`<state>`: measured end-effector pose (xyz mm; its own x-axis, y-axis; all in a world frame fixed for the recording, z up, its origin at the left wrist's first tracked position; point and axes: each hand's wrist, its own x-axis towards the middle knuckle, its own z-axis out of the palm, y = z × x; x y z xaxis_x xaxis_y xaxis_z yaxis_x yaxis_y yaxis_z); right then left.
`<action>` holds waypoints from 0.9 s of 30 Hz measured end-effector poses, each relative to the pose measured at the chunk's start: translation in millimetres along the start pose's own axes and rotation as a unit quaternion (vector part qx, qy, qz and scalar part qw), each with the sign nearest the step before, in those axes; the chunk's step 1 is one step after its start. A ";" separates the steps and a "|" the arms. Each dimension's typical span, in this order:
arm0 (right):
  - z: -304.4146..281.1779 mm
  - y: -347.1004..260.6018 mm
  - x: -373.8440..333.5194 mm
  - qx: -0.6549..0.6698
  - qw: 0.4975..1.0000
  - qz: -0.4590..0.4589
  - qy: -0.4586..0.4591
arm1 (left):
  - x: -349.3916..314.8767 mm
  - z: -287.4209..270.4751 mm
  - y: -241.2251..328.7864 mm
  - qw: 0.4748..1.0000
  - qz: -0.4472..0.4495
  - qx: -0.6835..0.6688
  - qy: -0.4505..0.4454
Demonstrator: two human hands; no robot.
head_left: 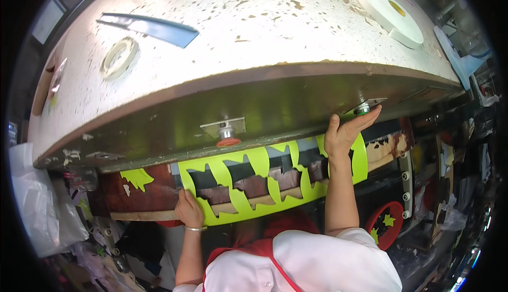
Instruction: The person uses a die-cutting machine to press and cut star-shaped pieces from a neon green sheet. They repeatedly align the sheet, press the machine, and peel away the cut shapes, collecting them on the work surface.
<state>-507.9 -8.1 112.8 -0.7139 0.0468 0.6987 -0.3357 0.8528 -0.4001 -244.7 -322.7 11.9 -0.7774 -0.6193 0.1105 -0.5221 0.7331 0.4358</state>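
A lime-green sheet [241, 203] with several jagged cut-outs lies across a bed below the front of a machine. My left hand [189, 210] is closed on the sheet's lower left edge. My right hand [346, 133] is raised over the right part of the sheet, fingers stretched out and thumb apart. Its fingertips reach a green push button [362, 110] on the machine's dark front panel; whether they press it I cannot tell. A red push button [228, 142] sits further left on that panel. Left of the sheet lies a loose lime-green jagged piece [137, 178].
On the worn white machine top [254, 33] lie a blue-grey strip-like tool [153, 27], a small tape roll [119, 58] and a large white roll [383, 14]. A red bin [390, 228] with green scraps stands at lower right. Clear plastic bags [45, 202] hang at left.
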 end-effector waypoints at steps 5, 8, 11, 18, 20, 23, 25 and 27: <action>-22.2 41.7 -21.8 -0.026 0.999 0.005 -0.039 | 10.7 0.9 1.0 0.999 -0.035 0.005 -0.024; -46.2 91.1 -43.6 -0.066 0.990 0.123 -0.016 | 6.2 0.5 7.9 1.000 -0.009 -0.022 0.018; -59.7 135.7 -63.3 -0.068 0.913 0.382 -0.126 | 11.7 7.4 9.1 0.999 -0.035 -0.025 0.014; -61.8 147.3 -92.1 -0.087 0.960 0.253 -0.085 | 12.0 25.6 -21.9 0.998 -0.039 -0.053 0.023; -82.7 132.1 -99.8 -0.034 0.944 0.318 -0.077 | -8.2 17.9 -29.1 0.995 -0.028 -0.087 0.030; -94.5 94.1 -102.9 -0.101 0.974 0.197 -0.045 | -52.1 0.1 -33.0 0.995 -0.049 -0.082 -0.014; -74.5 51.8 -105.2 -0.011 0.976 0.189 -0.107 | -77.3 -14.4 -33.2 0.993 -0.059 -0.099 -0.035; -46.8 -8.3 -127.3 0.030 0.963 0.065 -0.258 | -97.9 -28.8 -32.0 0.991 -0.067 -0.106 -0.053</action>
<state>-385.5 3.2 55.0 -0.9576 -0.1272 0.2584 -0.2468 0.8250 -0.5085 -141.8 -293.7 12.9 -0.7450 -0.6651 -0.0510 -0.5457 0.5638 0.6199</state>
